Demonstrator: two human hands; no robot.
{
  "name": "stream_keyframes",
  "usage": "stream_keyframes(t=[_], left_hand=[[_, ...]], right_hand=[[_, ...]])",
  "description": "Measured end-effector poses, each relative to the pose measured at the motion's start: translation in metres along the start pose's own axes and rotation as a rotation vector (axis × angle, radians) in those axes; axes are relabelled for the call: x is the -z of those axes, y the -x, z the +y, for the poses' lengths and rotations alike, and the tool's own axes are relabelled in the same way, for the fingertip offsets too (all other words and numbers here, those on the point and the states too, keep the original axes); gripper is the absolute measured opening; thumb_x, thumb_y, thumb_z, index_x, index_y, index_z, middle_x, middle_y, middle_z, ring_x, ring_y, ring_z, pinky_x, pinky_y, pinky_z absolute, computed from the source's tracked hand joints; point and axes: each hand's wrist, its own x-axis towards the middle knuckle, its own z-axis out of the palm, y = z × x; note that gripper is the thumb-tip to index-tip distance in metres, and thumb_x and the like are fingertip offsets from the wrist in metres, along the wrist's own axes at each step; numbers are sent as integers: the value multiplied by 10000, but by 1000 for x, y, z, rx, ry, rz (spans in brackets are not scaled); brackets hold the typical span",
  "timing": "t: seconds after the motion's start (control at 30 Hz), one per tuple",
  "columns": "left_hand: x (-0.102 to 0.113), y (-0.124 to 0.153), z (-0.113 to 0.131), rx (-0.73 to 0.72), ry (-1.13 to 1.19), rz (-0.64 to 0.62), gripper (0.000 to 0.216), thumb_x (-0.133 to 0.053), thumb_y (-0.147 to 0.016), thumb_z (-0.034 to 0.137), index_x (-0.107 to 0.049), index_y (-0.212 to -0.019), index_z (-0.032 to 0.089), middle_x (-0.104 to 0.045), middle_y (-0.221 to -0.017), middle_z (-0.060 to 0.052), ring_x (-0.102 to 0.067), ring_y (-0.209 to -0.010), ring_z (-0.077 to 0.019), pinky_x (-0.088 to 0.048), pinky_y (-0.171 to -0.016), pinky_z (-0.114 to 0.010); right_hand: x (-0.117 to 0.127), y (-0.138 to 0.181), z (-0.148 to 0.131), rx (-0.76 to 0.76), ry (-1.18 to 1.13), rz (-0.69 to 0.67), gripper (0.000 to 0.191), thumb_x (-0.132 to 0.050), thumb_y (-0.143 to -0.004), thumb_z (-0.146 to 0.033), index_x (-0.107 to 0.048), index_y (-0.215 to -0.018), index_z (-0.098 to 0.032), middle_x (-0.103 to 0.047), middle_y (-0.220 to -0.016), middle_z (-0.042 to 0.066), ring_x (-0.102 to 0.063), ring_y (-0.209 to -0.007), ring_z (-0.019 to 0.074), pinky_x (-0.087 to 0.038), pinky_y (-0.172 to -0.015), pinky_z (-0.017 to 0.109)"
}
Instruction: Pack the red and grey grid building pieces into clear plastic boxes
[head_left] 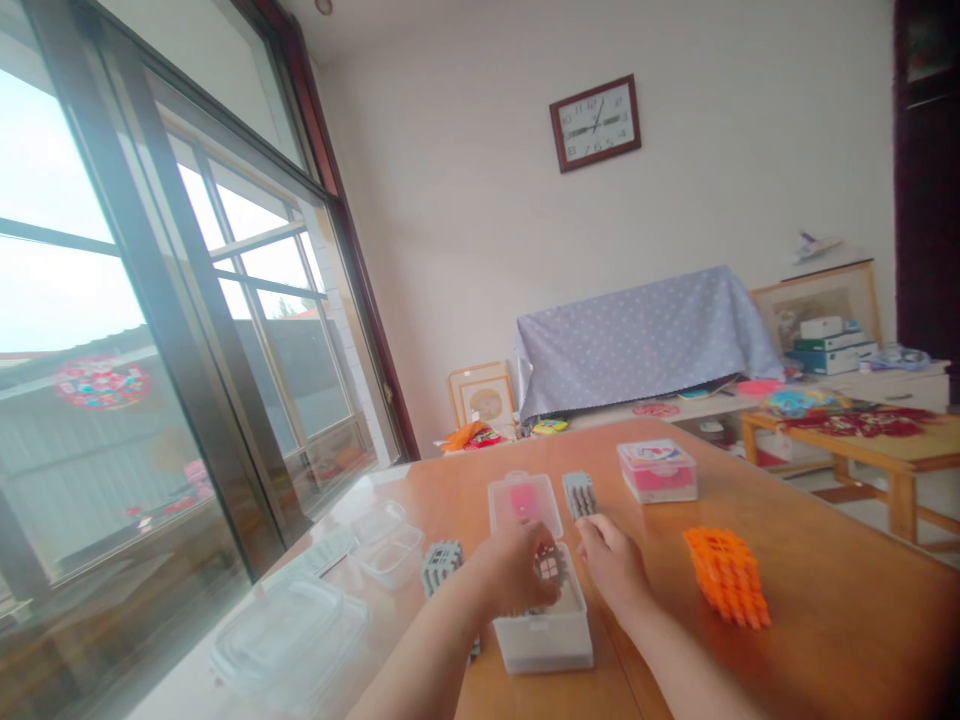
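Over an open clear plastic box (544, 650), my left hand (514, 572) pinches a grey interlocking block (550, 567) with a window-like pattern. The box's lid (499, 500) is tipped back behind it. My right hand (616, 568), its fingers closed, is at the near end of a row of grey interlocking blocks (577, 492) and appears to grip it; the fingertips are partly hidden. Left of the box stands another stack of grey blocks (442, 566), partly covered by my left forearm. An orange stack of interlocking blocks (726, 578) lies on the right.
A lidded box with pink contents (658, 474) stands at the back of the wooden table (825, 610). Clear plastic containers (292, 640) and a smaller open one (390, 550) sit on the left, by the window. A low bench (900, 450) is beyond the table's right edge.
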Motion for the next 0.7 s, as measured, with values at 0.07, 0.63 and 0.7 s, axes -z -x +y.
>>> stream_keyframes(t=[0.07,0.63,0.7], left_hand=[[-6,-6,-3,9,-42,-62,431,-751,-601,306,-676,-1017,221,-706,-1032,-75,-645,-852,-252,-511,-707,-321],[-31,-19,-19,76,-34,-188,499,-772,-605,365,-729,-1083,228,-726,-1052,-61,-640,-852,-241,-492,-743,-310],[-32,-17,-21,91,10,-179,442,-723,-652,308,-723,-1086,219,-723,-1034,-59,-625,-827,-224,-474,-717,-300]], right_hand=[[0,0,1,0,-5,1,379,-389,-921,-494,-548,-678,-250,-617,-594,-12,-600,-608,197,-385,-571,277],[-4,-5,3,-2,-31,33,356,-423,-898,-475,-554,-668,-237,-609,-574,-15,-584,-588,178,-372,-567,258],[-3,-5,3,-4,-35,38,357,-424,-897,-476,-549,-663,-239,-609,-574,-18,-580,-583,176,-366,-561,257]])
